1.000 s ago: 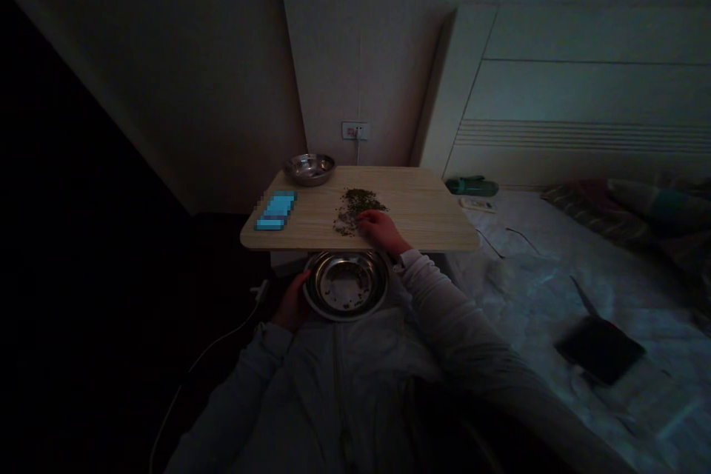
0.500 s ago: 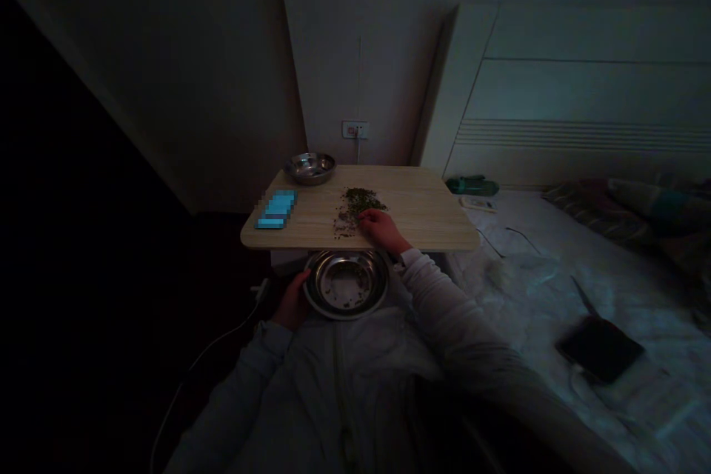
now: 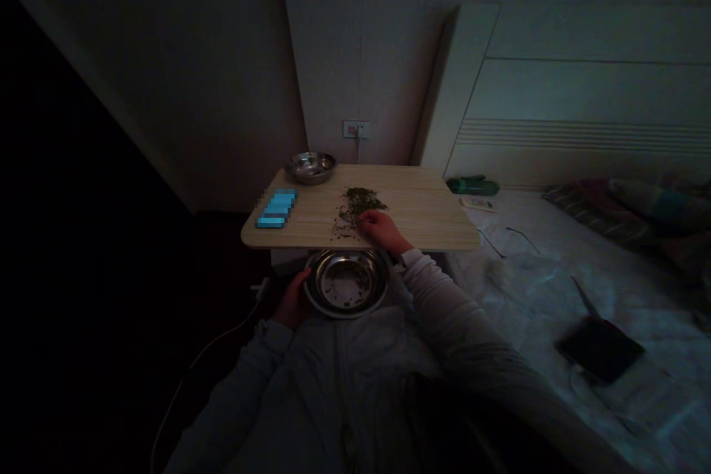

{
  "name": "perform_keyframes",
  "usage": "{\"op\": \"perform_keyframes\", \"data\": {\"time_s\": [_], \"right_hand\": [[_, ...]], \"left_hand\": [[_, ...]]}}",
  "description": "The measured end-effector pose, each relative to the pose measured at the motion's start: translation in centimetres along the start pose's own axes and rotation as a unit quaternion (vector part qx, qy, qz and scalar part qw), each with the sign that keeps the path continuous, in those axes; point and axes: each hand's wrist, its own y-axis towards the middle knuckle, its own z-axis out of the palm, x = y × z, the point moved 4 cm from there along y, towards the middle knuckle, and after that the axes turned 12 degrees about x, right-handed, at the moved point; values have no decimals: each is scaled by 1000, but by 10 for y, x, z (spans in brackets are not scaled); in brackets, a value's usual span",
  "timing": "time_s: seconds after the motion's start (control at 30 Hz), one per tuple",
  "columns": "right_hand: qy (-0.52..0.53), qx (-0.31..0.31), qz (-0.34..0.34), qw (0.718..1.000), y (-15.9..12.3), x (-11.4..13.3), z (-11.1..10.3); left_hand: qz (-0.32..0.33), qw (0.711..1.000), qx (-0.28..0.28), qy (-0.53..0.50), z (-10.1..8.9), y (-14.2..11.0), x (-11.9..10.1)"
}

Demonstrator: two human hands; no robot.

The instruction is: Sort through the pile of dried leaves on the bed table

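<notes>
My left hand [image 3: 294,301] grips the left rim of a round steel bowl [image 3: 315,295], held on my lap just under the table's front edge. Small dark bits lie on the bowl's bottom. On the light wooden table [image 3: 427,207] a pile of small dark green bits [image 3: 362,200] is spread out, with paler bits scattered at its near left. My right hand [image 3: 383,229] rests at the pile's near edge, its fingers pinched together. Whatever is between those fingertips is too small to make out.
Another steel bowl [image 3: 311,169] stands at the table's back left, and a phone [image 3: 276,209] with a lit screen lies in front of it. To the right is a bed [image 3: 533,296] with a green bottle [image 3: 473,186], a remote control [image 3: 478,204] and a dark flat object [image 3: 601,348].
Some of the pale bits near my right fingertips have shifted slightly. My left hand and the bowl have stayed in place.
</notes>
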Motion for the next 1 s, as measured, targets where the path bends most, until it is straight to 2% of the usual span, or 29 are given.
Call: {"op": "perform_keyframes", "data": {"time_s": [0.4, 1.0], "right_hand": [[3, 20, 14, 1000, -3, 4, 1], [14, 13, -16, 1000, -2, 1, 0]], "left_hand": [[11, 1000, -5, 3, -1, -1, 0], [1, 1000, -13, 2, 2, -2, 0]]}}
